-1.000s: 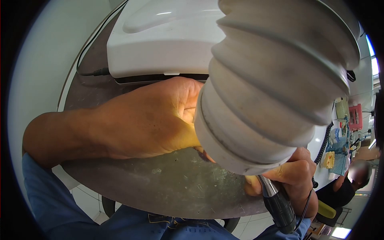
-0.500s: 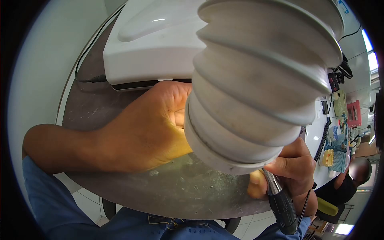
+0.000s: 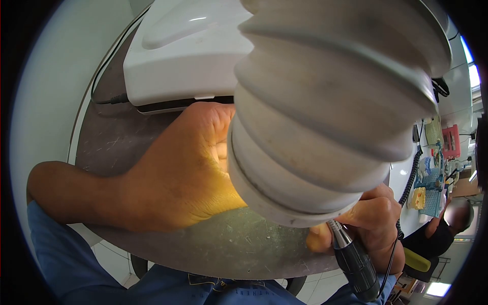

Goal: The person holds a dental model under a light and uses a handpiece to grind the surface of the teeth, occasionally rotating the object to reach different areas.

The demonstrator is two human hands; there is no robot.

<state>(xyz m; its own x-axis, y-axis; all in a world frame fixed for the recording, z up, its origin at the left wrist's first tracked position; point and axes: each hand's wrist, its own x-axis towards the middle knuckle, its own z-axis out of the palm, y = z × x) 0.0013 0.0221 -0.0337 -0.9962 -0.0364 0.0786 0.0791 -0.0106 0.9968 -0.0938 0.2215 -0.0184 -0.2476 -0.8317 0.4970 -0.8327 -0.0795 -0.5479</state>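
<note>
My right hand (image 3: pixel 378 216) is wrapped round a black rotary handpiece (image 3: pixel 356 264) with a metal front end. The handpiece slants, its tip pointing up and left, out of sight behind a ribbed white suction hose (image 3: pixel 325 112). From the left, my left hand (image 3: pixel 188 162) reaches in with its fingers curled. The hose hides my left fingertips and whatever they hold. Yellow light falls on the thumb side of that hand. Pale dust (image 3: pixel 254 234) lies on the grey tabletop (image 3: pixel 213 254) below the hose mouth.
A white machine (image 3: pixel 183 66) with a cable (image 3: pixel 114 99) stands behind my left hand. At right are a coiled black cord (image 3: pixel 406 185), a blue basket (image 3: pixel 432 202), a yellowish dental model (image 3: pixel 418 198) and a pink container (image 3: pixel 451 141). Farther right sits another person (image 3: pixel 432 236).
The hose looks larger and its mouth sits slightly lower and further left. My left hand has shifted a little left and down. My right hand and the handpiece have tilted slightly.
</note>
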